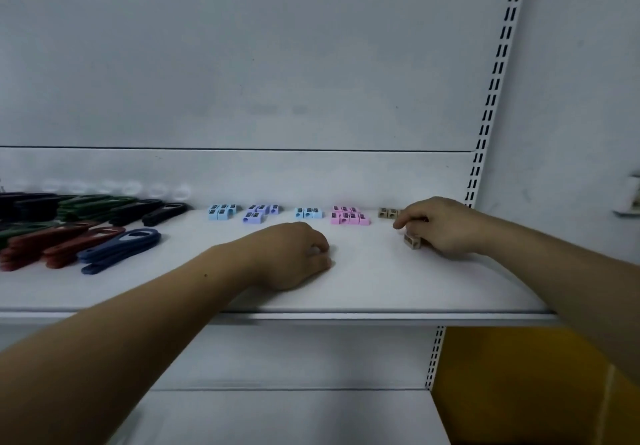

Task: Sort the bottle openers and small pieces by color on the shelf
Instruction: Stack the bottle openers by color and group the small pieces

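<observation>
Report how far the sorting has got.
Done: openers lie in black, green, red and blue stacks at left; blue pieces, purple pieces and pink pieces sit in groups at the back. In hand: the right hand grips tan pieces near the tan group. The left hand is curled; whether it holds anything is unclear. Left: adding those, perhaps merging the second blue group.

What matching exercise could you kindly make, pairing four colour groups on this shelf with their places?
1. pink pieces
2. purple pieces
3. dark blue bottle openers
4. black bottle openers

A. right of the red bottle openers
B. between two light blue groups
C. back row, left of all small pieces
D. just left of the tan pieces

Pairs: 1-D; 2-B; 3-A; 4-C
</observation>
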`<act>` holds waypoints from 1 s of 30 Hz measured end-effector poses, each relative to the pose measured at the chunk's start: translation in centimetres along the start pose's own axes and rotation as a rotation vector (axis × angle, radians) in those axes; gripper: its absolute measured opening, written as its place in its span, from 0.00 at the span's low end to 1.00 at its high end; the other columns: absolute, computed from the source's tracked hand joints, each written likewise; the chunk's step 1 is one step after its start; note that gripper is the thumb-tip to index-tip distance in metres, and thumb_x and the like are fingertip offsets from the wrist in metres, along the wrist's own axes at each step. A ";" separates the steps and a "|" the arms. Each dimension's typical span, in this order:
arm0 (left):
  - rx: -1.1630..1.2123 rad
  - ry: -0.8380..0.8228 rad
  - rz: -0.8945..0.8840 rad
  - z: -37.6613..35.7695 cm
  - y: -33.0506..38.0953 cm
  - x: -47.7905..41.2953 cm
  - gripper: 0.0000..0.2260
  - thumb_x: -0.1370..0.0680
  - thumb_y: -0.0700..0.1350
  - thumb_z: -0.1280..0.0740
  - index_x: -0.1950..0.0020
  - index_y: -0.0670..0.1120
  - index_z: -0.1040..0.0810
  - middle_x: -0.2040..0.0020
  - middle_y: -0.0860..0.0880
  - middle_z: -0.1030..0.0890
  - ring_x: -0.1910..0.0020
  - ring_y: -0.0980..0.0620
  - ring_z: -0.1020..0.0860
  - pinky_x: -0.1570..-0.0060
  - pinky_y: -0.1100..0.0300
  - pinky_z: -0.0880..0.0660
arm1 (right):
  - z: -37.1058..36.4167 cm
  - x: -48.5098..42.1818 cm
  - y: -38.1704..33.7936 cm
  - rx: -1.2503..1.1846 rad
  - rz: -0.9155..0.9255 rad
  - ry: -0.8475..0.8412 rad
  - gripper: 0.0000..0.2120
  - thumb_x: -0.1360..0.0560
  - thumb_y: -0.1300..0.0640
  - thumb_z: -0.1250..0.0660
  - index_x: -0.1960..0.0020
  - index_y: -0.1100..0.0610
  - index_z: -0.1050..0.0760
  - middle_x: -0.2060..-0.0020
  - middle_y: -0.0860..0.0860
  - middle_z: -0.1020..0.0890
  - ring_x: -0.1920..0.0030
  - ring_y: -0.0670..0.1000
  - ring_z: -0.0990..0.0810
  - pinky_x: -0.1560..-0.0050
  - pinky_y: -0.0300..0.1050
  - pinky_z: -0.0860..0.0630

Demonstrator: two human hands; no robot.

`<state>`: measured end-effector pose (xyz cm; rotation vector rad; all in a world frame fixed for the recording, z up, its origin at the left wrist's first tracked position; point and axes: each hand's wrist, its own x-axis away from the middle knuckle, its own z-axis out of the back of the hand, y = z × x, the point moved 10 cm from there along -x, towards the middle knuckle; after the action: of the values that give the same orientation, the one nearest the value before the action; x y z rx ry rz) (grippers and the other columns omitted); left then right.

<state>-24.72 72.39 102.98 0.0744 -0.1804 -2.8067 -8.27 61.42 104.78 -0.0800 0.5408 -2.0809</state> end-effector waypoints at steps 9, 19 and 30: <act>0.111 -0.102 -0.030 -2.1 3.0 -1.8 0.29 0.23 0.65 0.43 0.24 0.57 0.41 0.23 0.56 0.42 0.25 0.56 0.44 0.27 0.58 0.48 | 0.7 -0.1 1.8 0.032 0.014 -0.002 0.09 0.22 0.55 0.35 0.44 0.49 0.22 0.59 0.42 0.20 0.61 0.41 0.24 0.60 0.31 0.32; 0.083 -0.120 -0.018 -3.0 2.6 -2.2 0.30 0.24 0.66 0.45 0.23 0.60 0.46 0.22 0.58 0.49 0.24 0.59 0.52 0.25 0.52 0.54 | 1.3 -1.0 4.6 0.250 -0.018 -0.027 0.13 0.22 0.53 0.36 0.38 0.47 0.24 0.44 0.46 0.24 0.47 0.46 0.27 0.46 0.36 0.34; 0.104 -0.101 -0.006 -2.9 2.6 -1.9 0.30 0.24 0.66 0.44 0.24 0.60 0.45 0.22 0.59 0.48 0.24 0.60 0.51 0.25 0.55 0.54 | 1.6 -5.0 5.1 0.312 -0.087 0.077 0.12 0.23 0.52 0.35 0.45 0.57 0.20 0.45 0.53 0.20 0.46 0.53 0.23 0.46 0.45 0.26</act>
<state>-21.86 70.29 100.52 -0.0424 -0.3509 -2.8070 -1.11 62.66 104.92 0.1615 0.2563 -2.2362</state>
